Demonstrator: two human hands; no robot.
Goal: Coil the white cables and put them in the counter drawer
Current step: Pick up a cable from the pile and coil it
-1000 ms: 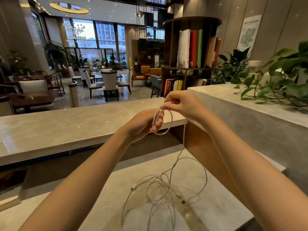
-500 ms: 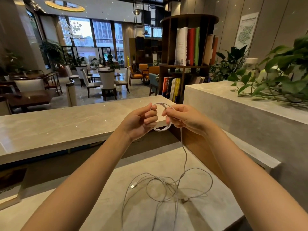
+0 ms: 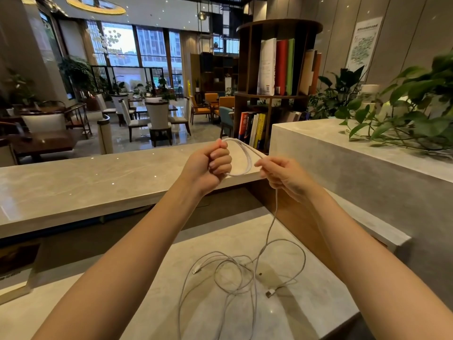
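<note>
My left hand (image 3: 210,165) is fisted around a small coil of white cable (image 3: 247,157) held up over the counter. My right hand (image 3: 282,176) pinches the same cable just right of the coil, and the strand drops from it down to the lower marble desk (image 3: 318,303). There the loose white cables (image 3: 235,273) lie tangled in loops, with plug ends showing at the left and right of the pile. No drawer is visible.
A raised marble counter (image 3: 85,182) runs across in front, and a taller marble ledge (image 3: 367,163) with leafy plants (image 3: 411,106) stands at the right. A round bookshelf (image 3: 277,77) stands behind. A dark monitor edge (image 3: 17,263) sits at the far left.
My right hand swung down from above the left hand to its right side, laying another turn onto the coil. More cable has lifted off the desk pile.
</note>
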